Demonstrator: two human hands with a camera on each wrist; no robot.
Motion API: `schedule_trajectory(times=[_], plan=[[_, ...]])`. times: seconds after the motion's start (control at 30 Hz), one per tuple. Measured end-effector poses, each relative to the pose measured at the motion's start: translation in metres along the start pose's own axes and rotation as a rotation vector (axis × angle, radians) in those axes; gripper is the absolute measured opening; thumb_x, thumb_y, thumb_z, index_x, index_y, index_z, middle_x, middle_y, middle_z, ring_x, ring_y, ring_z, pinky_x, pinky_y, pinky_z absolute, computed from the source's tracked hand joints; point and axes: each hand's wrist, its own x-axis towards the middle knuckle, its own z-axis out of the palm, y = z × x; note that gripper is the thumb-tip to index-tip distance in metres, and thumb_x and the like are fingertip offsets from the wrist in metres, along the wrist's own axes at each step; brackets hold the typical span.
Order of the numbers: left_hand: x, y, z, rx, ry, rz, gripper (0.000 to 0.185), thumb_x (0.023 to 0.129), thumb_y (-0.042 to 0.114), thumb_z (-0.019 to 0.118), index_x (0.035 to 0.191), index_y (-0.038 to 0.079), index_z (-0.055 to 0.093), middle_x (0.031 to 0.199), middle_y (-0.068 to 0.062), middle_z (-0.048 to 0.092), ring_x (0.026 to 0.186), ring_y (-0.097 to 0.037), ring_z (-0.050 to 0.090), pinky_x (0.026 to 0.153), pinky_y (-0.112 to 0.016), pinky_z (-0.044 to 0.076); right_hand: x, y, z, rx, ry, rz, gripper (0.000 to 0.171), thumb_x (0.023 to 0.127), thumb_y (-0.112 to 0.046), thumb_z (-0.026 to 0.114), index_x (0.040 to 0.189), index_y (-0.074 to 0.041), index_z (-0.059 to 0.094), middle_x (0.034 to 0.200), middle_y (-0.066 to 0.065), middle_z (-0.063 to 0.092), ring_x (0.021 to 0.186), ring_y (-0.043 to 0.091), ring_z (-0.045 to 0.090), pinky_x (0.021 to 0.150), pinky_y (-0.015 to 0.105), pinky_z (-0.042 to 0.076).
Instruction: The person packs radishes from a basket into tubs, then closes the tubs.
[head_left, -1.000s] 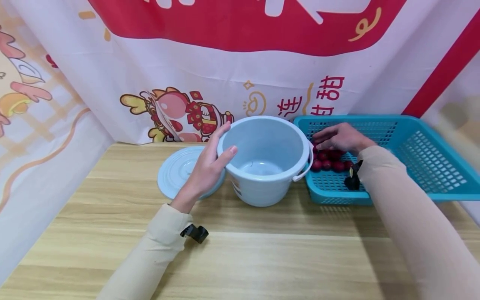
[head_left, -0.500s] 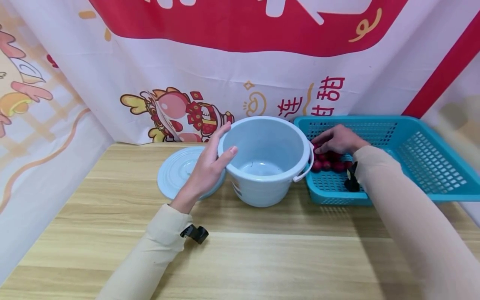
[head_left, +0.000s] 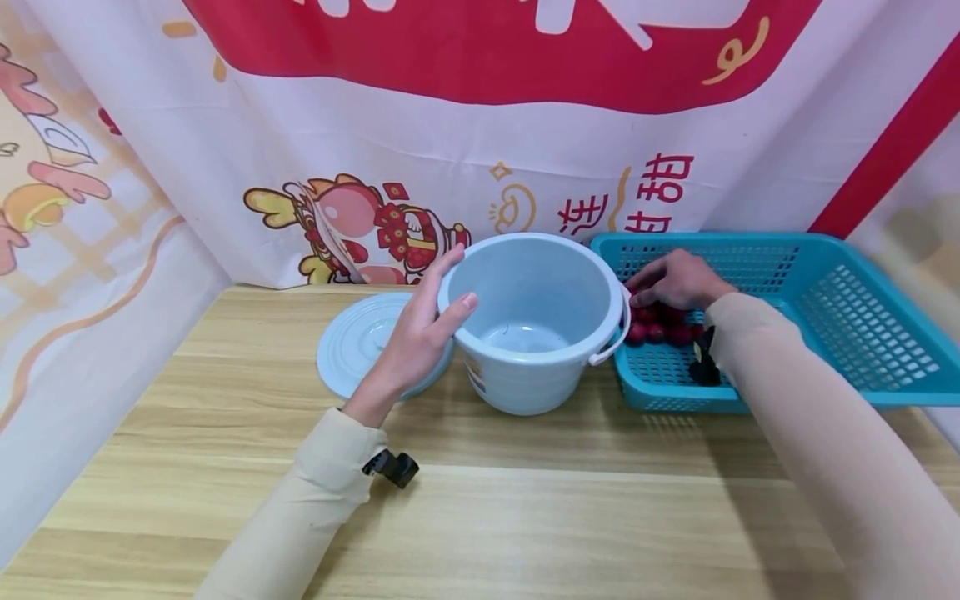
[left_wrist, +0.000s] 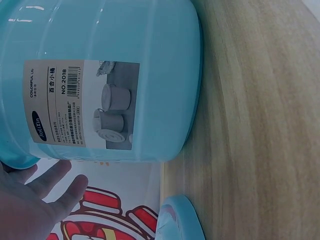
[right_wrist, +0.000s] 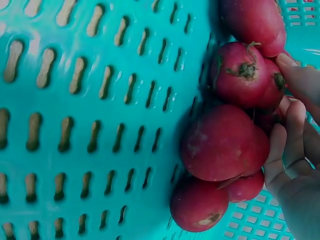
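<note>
A light blue bucket (head_left: 525,371) stands upright on the table, its handle hanging at the right side. My left hand (head_left: 420,333) holds its left rim, thumb over the inside edge and fingers along the outer wall. A printed label (left_wrist: 82,105) shows on the bucket in the left wrist view. Inside the teal basket (head_left: 675,400), several red radishes (head_left: 656,332) lie clustered at the left end. My right hand (head_left: 678,279) reaches in among them, thumb and curled fingers around a radish (right_wrist: 274,82) partly hidden by others.
A round light blue lid (head_left: 356,342) lies flat on the wooden table (head_left: 480,525), left of the bucket and partly behind my left hand. The basket stands close beside the bucket's right side. A printed cloth (head_left: 450,133) hangs behind everything.
My right hand has sunk slightly lower among the radishes, and its fingers have drawn in. The left hand and bucket stay in place.
</note>
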Motion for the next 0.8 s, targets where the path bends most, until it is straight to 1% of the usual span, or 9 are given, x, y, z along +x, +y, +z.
schedule_trajectory(times=[0.13, 0.27, 0.37, 0.47, 0.57, 0.8], plan=[[0.000, 0.001, -0.001, -0.001, 0.001, -0.003, 0.070, 0.106, 0.046, 0.052, 0.169, 0.029, 0.024, 0.175, 0.007, 0.026, 0.157, -0.024, 0.037, 0.122, -0.059, 0.043, -0.001, 0.000, -0.001, 0.030, -0.003, -0.001, 0.041, 0.099, -0.026, 0.075, 0.137, -0.010, 0.072, 0.142, 0.025, 0.065, 0.130, 0.044, 0.049, 0.107, 0.066, 0.048], [-0.001, 0.002, -0.001, -0.006, -0.001, -0.006, 0.070, 0.106, 0.046, 0.052, 0.169, 0.029, 0.024, 0.175, 0.007, 0.026, 0.157, -0.024, 0.036, 0.123, -0.058, 0.043, -0.001, 0.001, -0.003, 0.080, -0.015, 0.012, 0.043, 0.098, -0.027, 0.075, 0.139, -0.012, 0.071, 0.147, 0.024, 0.060, 0.131, 0.044, 0.046, 0.103, 0.062, 0.051], [-0.001, 0.002, -0.001, -0.008, -0.003, -0.008, 0.070, 0.107, 0.045, 0.052, 0.169, 0.030, 0.024, 0.176, 0.007, 0.026, 0.157, -0.024, 0.036, 0.123, -0.058, 0.043, -0.003, 0.003, -0.005, 0.116, -0.029, 0.017, 0.047, 0.099, -0.030, 0.075, 0.142, -0.012, 0.069, 0.148, 0.024, 0.060, 0.130, 0.043, 0.048, 0.101, 0.059, 0.053], [0.000, 0.002, -0.001, -0.009, -0.004, -0.007, 0.070, 0.107, 0.046, 0.052, 0.169, 0.030, 0.024, 0.175, 0.008, 0.026, 0.157, -0.024, 0.036, 0.123, -0.058, 0.043, -0.005, 0.003, -0.008, 0.144, -0.038, 0.012, 0.050, 0.101, -0.034, 0.072, 0.145, -0.013, 0.066, 0.147, 0.023, 0.062, 0.127, 0.042, 0.054, 0.101, 0.058, 0.054], [0.000, 0.001, -0.001, -0.012, -0.004, -0.005, 0.070, 0.106, 0.047, 0.053, 0.169, 0.031, 0.024, 0.175, 0.008, 0.027, 0.157, -0.023, 0.037, 0.123, -0.057, 0.043, -0.008, 0.004, -0.011, 0.172, -0.033, 0.002, 0.052, 0.101, -0.038, 0.071, 0.146, -0.013, 0.065, 0.147, 0.022, 0.062, 0.124, 0.040, 0.058, 0.102, 0.057, 0.054], [0.000, 0.000, -0.001, -0.011, -0.002, 0.005, 0.070, 0.106, 0.047, 0.052, 0.168, 0.031, 0.025, 0.176, 0.006, 0.027, 0.157, -0.022, 0.037, 0.123, -0.056, 0.043, -0.013, 0.006, -0.021, 0.259, 0.004, -0.004, 0.061, 0.099, -0.047, 0.073, 0.148, -0.013, 0.063, 0.154, 0.020, 0.056, 0.133, 0.038, 0.053, 0.109, 0.056, 0.054]])
